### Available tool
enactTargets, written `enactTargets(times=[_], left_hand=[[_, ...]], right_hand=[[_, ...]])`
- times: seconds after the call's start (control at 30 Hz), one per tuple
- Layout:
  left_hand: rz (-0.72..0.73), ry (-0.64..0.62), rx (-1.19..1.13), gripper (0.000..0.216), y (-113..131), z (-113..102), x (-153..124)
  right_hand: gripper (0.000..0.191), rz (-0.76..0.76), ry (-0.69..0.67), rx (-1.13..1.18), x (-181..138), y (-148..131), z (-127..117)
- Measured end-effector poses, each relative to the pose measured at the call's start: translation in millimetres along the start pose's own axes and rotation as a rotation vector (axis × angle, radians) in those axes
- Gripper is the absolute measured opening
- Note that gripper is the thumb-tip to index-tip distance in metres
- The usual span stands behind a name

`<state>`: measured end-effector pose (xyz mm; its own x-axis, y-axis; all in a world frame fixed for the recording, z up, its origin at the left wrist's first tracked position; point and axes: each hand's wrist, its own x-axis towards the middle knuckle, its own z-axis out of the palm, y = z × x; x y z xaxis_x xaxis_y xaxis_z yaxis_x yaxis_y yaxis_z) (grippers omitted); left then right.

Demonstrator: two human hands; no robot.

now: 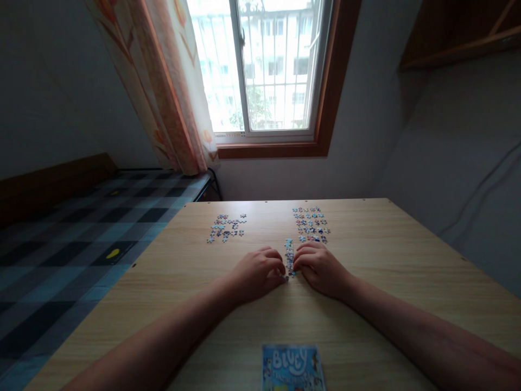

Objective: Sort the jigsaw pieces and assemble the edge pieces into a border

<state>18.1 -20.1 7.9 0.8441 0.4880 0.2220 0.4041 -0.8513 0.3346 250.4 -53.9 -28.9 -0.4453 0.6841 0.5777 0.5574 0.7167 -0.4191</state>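
A short strip of joined puzzle pieces (pixel 289 254) lies on the wooden table (pixel 366 336) between my hands. My left hand (pixel 260 273) rests curled on the table, its fingertips pinched at the strip's near end. My right hand (pixel 319 267) is curled too, fingertips touching the strip's right side. A loose group of pieces (pixel 226 227) lies far left of the strip, and a second group of several pieces (pixel 311 224) lies spread just beyond my right hand.
A blue puzzle picture card (pixel 292 367) lies at the table's near edge. A bed with a checked cover (pixel 73 239) stands left of the table. A window (pixel 272 70) and a curtain (pixel 163 81) are behind, and a wall is to the right.
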Motion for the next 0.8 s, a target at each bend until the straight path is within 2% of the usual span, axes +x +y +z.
enactTargets(times=[0.17, 0.37, 0.8], left_hand=[[0.010, 0.044, 0.050, 0.013, 10, 11, 5], [-0.007, 0.053, 0.162, 0.018, 11, 17, 11], [0.133, 0.060, 0.245, 0.028, 10, 17, 6]], right_hand=[[0.029, 0.011, 0.009, -0.002, 0, 0, 1], [0.030, 0.001, 0.014, -0.008, 1, -1, 1], [0.030, -0.008, 0.017, 0.003, 2, -2, -1]])
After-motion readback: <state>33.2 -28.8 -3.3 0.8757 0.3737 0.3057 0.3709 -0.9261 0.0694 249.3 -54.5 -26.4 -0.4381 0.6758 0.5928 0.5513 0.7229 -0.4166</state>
